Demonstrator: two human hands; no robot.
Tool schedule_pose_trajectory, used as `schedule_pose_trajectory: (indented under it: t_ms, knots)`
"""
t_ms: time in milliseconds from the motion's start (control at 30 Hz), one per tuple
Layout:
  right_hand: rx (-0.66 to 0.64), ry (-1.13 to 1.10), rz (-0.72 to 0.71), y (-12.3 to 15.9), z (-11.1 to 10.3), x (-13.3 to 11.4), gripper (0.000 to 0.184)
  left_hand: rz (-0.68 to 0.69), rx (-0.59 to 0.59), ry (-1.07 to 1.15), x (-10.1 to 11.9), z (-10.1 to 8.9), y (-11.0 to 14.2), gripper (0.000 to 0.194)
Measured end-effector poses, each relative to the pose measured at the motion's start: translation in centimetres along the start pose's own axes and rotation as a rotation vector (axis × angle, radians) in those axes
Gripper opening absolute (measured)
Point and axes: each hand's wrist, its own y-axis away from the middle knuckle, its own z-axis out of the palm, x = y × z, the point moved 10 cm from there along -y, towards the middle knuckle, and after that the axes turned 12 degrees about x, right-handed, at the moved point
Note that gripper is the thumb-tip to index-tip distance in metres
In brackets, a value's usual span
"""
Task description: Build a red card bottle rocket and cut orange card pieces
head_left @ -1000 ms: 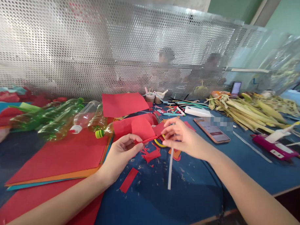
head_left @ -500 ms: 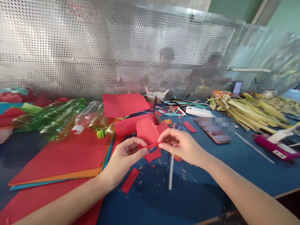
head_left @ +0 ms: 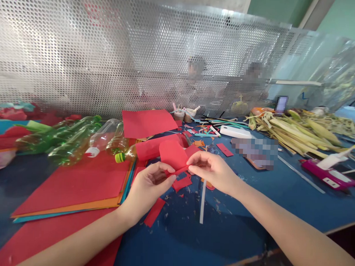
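A small piece of red paper is pinched between both my hands above the blue table. My left hand grips its lower left edge with thumb and fingers closed. My right hand pinches its right edge, fingers pressed together. The paper curls upward between them. Red scraps and a red strip lie on the table just under my hands, beside a white strip.
A stack of red, orange and blue paper sheets lies at left, with plastic bottles behind it. Corn husks, a pink tool and a phone are at right. A perforated metal screen stands behind; people sit beyond it.
My hands drew closer together and the red paper bent into a tighter curl between them. My right hand moved slightly left and down.
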Motion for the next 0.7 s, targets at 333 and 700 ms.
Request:
schedule_pose_trajectory:
  t_ms: [333,700]
  knots:
    - [-0.068,-0.064,-0.009,0.15,0.53,0.20,0.015,-0.011,0.029,0.016,-0.45,-0.37,-0.42,0.021]
    - [-0.034,-0.038,-0.074,0.39,0.95,0.08,0.012,0.019,-0.028,0.015,-0.17,0.14,0.00,0.013]
